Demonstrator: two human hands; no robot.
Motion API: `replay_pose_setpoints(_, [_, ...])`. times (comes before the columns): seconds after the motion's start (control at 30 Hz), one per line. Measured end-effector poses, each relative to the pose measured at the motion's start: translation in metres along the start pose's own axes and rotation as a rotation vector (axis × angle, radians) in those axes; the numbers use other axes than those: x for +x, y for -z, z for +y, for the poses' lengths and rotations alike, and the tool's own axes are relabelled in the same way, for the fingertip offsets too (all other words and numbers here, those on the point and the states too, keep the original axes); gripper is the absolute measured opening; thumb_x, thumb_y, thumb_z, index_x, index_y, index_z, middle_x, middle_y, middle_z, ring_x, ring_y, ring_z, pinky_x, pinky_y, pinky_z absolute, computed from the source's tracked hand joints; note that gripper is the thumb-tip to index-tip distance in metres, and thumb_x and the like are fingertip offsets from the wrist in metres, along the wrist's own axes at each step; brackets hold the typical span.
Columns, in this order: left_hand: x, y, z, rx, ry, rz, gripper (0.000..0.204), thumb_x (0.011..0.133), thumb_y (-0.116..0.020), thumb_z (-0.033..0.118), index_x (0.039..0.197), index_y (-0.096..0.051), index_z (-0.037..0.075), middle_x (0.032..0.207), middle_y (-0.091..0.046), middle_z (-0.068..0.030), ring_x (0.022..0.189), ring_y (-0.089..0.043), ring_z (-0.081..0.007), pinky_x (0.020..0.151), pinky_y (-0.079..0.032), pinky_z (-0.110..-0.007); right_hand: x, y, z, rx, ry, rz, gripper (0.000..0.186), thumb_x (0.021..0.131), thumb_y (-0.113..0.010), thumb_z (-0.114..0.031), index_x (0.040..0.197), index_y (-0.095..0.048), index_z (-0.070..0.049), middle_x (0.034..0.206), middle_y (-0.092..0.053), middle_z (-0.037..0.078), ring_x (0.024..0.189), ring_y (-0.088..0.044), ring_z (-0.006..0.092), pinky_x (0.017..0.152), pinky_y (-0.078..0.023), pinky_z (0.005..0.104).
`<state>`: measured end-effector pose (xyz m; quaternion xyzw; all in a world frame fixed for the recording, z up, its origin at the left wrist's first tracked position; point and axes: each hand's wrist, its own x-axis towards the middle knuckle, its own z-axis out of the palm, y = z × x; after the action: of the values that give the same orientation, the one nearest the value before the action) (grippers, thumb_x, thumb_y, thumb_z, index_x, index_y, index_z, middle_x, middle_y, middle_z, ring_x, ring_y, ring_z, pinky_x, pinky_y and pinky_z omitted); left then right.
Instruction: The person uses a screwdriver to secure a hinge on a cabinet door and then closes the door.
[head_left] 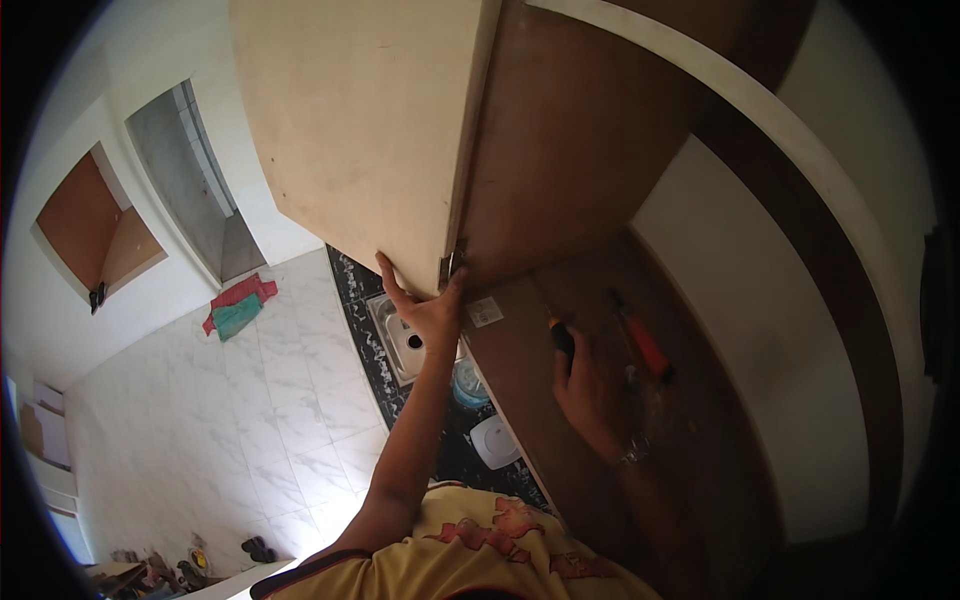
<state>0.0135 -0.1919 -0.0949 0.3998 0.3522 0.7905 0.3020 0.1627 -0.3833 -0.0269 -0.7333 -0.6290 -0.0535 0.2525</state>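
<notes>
A light wooden cabinet door (360, 120) stands swung out at the top of the view. My left hand (432, 318) grips its lower corner, one finger on the pale face and another by a metal hinge (450, 262) at the door's edge. Inside the dim brown cabinet, my right hand (590, 395) is closed round a screwdriver (562, 338) with a black and orange handle. Just beyond that hand, a red-handled tool (645, 343) lies on the cabinet floor (530, 400); its kind is unclear. A small white paper (485, 312) lies near the cabinet's front edge.
Below the cabinet runs a black patterned counter (372, 345) with a steel sink (405, 340), a blue container (470, 385) and a white dish (495, 442). Red and green cloths (240, 305) lie on the marble-look floor (270, 400). Shoes (258, 549) are at lower left.
</notes>
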Motion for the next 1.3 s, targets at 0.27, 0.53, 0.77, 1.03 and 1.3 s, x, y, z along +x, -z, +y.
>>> replay_pose_setpoints(0.27, [0.001,0.005,0.000,-0.001,0.049,0.009,0.124,0.066,-0.098,0.023,0.163,-0.023,0.006,0.161,-0.033,-0.0197,0.146,-0.038,-0.0301,0.121,-0.032,-0.041,0.071,-0.024,-0.049,0.382,0.105,0.098,0.030,0.105,-0.059,-0.031,0.105,-0.070,-0.002,0.079,-0.065,0.013,0.066,-0.064,0.0298,0.060,-0.052,0.0369])
replay_pose_setpoints(0.53, [-0.001,0.003,-0.022,-0.064,0.188,0.009,0.121,0.067,-0.095,0.017,0.163,-0.022,0.006,0.153,-0.041,-0.0200,0.136,-0.048,-0.0292,0.114,-0.039,-0.040,0.134,-0.038,-0.086,1.270,-0.216,-0.443,0.041,0.108,-0.052,-0.035,0.094,-0.069,-0.001,0.069,-0.060,0.000,0.051,-0.054,0.0070,0.043,-0.040,0.0248])
replay_pose_setpoints(0.77, [-0.002,0.001,-0.009,-0.126,0.233,0.006,0.120,0.068,-0.094,0.014,0.163,-0.022,0.005,0.152,-0.041,-0.0205,0.135,-0.048,-0.0277,0.113,-0.041,-0.039,0.136,-0.036,-0.086,1.459,-0.397,-0.433,0.030,0.102,-0.065,-0.027,0.091,-0.068,0.000,0.069,-0.061,0.001,0.051,-0.056,0.0090,0.043,-0.042,0.0258])
replay_pose_setpoints(1.03, [0.002,0.003,-0.003,-0.056,0.071,0.006,0.120,0.067,-0.097,0.016,0.161,-0.023,0.004,0.156,-0.039,-0.0199,0.137,-0.047,-0.0284,0.115,-0.040,-0.039,0.132,-0.047,-0.086,0.894,0.033,-0.037,0.021,0.094,-0.077,-0.019,0.091,-0.068,0.000,0.074,-0.066,0.005,0.060,-0.062,0.0139,0.055,-0.050,0.0299])
replay_pose_setpoints(1.3, [0.001,0.003,-0.001,-0.078,0.121,-0.058,0.119,0.067,-0.096,0.015,0.161,-0.024,0.003,0.160,-0.035,-0.0195,0.141,-0.043,-0.0286,0.117,-0.038,-0.039,0.129,-0.064,-0.075,0.838,0.116,0.044,0.022,0.093,-0.076,-0.020,0.091,-0.068,0.001,0.071,-0.069,0.013,0.066,-0.070,0.0232,0.063,-0.054,0.0372])
